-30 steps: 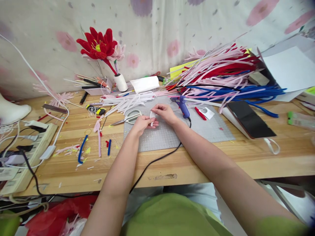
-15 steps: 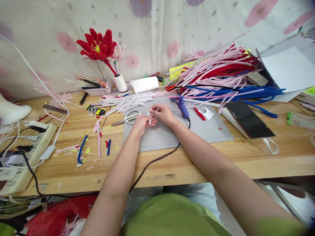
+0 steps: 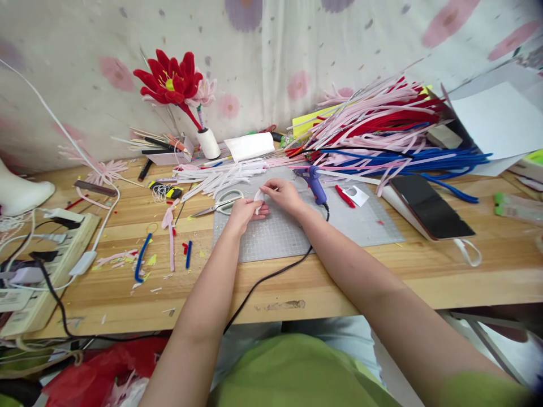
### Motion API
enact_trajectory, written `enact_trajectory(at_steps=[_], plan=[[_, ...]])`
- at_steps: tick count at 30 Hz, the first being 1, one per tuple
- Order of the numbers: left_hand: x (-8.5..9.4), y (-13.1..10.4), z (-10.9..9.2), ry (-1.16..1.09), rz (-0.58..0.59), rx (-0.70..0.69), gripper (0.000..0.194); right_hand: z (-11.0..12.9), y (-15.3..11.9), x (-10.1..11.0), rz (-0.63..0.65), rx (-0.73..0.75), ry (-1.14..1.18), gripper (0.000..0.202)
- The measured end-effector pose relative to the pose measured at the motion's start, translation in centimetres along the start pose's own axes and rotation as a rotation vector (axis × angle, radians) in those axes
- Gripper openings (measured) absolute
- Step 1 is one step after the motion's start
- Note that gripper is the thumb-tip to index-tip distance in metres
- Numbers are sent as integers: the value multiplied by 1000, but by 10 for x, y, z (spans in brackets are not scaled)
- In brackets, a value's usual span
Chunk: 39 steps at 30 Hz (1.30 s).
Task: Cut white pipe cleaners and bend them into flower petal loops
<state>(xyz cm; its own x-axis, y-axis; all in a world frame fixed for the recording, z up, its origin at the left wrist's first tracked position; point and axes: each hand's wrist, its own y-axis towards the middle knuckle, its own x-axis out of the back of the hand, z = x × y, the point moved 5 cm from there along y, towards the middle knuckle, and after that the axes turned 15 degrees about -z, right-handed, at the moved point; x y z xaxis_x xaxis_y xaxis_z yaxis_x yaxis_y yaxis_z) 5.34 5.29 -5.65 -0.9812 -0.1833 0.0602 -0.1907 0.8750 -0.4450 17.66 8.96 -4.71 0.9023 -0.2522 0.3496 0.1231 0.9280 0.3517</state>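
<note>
Over the grey cutting mat, both hands meet at a small white piece of chenille stem, bent into a narrow loop. My left hand grips its lower end between thumb and fingers. The fingertips of my right hand pinch the upper part from the other side. Fingers cover some of the piece. Just left of my left hand lie scissors with pale handles. A purple glue gun rests on the mat to the right of my right hand.
White chenille stems lie behind the hands, with a big pink, red and blue pile at back right. A red chenille flower stands in a white holder. A phone is at right, a power strip at left. The glue gun's black cord crosses the table edge.
The white piece has turned between my fingers and now shows a more upright loop. My right hand has shifted slightly; the table's things lie as before.
</note>
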Motion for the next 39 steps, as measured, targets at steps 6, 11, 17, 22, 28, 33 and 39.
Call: enact_trajectory(at_steps=[6,11,17,22,28,33,39], plan=[[3,3,1,-55,-82,-3,14,12,-4,3,-38,205,-146,20],[4,3,-1,-145,-32,72,15,26,-11,1,-58,342,-197,17],[2,0,-1,-140,28,89,16,25,-12,-2,-85,447,-331,14],[-1,-3,-1,-87,30,49,13,17,-8,2,-69,334,-302,15],[4,1,-1,-49,-70,12,9,-3,-3,1,93,5,-22,18],[4,3,1,31,-46,-9,11,-3,-3,-1,126,14,-17,20],[4,4,2,-6,-72,-29,14,4,-7,2,83,55,12,19]])
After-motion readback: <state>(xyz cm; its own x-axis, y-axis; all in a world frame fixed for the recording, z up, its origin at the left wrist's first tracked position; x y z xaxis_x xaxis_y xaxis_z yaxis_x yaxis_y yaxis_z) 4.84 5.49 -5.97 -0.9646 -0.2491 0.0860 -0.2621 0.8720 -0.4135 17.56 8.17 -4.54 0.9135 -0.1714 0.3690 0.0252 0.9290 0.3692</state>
